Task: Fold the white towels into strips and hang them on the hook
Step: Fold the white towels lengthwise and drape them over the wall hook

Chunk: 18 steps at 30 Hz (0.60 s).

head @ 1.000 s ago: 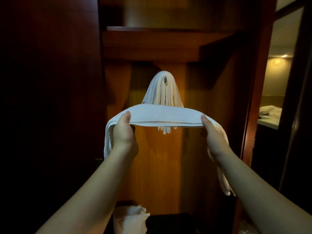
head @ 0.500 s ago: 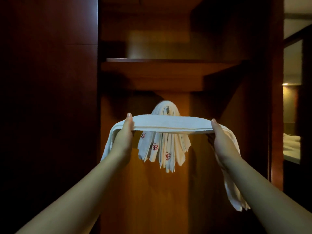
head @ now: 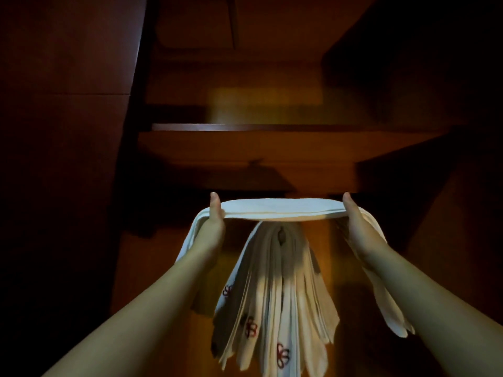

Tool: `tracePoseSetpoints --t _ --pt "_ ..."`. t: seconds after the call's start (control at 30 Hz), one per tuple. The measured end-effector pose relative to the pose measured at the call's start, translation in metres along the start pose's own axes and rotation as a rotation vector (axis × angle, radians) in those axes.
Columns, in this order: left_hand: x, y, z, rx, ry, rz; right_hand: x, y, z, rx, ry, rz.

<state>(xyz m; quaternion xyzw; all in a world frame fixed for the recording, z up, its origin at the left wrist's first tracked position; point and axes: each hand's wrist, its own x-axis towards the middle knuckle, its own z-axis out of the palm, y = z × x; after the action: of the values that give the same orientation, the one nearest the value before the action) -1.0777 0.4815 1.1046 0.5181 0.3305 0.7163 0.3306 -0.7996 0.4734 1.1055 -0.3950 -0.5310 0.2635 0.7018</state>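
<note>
Home closet — dark wood panels (head: 68,131), shelf (head: 245,127).

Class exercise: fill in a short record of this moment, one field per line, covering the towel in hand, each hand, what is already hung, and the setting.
towel in hand: white folded strip, stretched level between both hands, ends drooping outside them
left hand: grips the strip's left part
right hand: grips its right part
already hung: bunch of white strips with red flower marks, directly below the held strip
hook: dark shape at the bunch's top
setting: dim wooden closet, shelf above
</note>
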Motion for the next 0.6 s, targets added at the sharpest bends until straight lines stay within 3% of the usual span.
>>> tracePoseSetpoints --t 0.33,0.6 --pt "0.101 -0.045 0.029 -0.030 0.049 -0.132 0.122 0.042 0.027 -0.048 -0.233 0.028" --pt "0.155 -0.075 0.044 -0.014 0.119 -0.114 0.163 0.064 0.046 -0.111 -0.139 -0.060"
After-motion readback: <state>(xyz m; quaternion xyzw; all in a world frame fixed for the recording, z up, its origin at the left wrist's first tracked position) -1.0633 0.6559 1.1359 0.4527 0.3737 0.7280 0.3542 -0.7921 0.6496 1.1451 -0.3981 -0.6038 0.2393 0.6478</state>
